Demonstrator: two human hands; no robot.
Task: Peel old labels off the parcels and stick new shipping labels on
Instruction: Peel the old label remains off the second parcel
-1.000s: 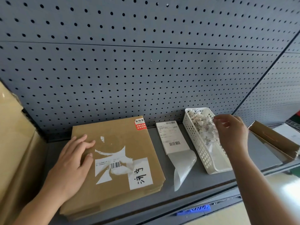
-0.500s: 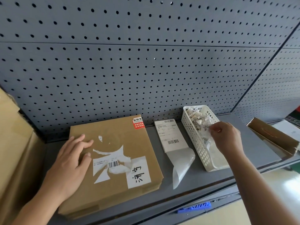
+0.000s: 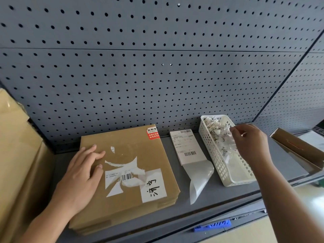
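A flat brown parcel [image 3: 131,148] lies on the grey shelf [image 3: 280,163]. Its old barcode label [image 3: 126,178] is torn and partly peeled, next to a white handwritten label [image 3: 154,186]. My left hand [image 3: 82,174] rests flat on the parcel's left side, fingers straight. A new shipping label [image 3: 188,148] lies to the right of the parcel, its clear backing [image 3: 198,179] curling toward the front edge. My right hand [image 3: 250,142] hovers over the white basket [image 3: 210,151], fingertips pinching a small label scrap at the heap of torn scraps [image 3: 217,130].
A red sticker [image 3: 153,133] marks the parcel's far right corner. Large brown cartons [image 3: 15,146] stand at the left. An open cardboard box [image 3: 298,151] lies at the far right. Grey pegboard [image 3: 157,76] backs the shelf. A blue tag [image 3: 212,225] hangs below the front edge.
My right hand dropped from above the basket down to the scrap heap and shifted slightly toward the back. My left hand stayed flat on the parcel.
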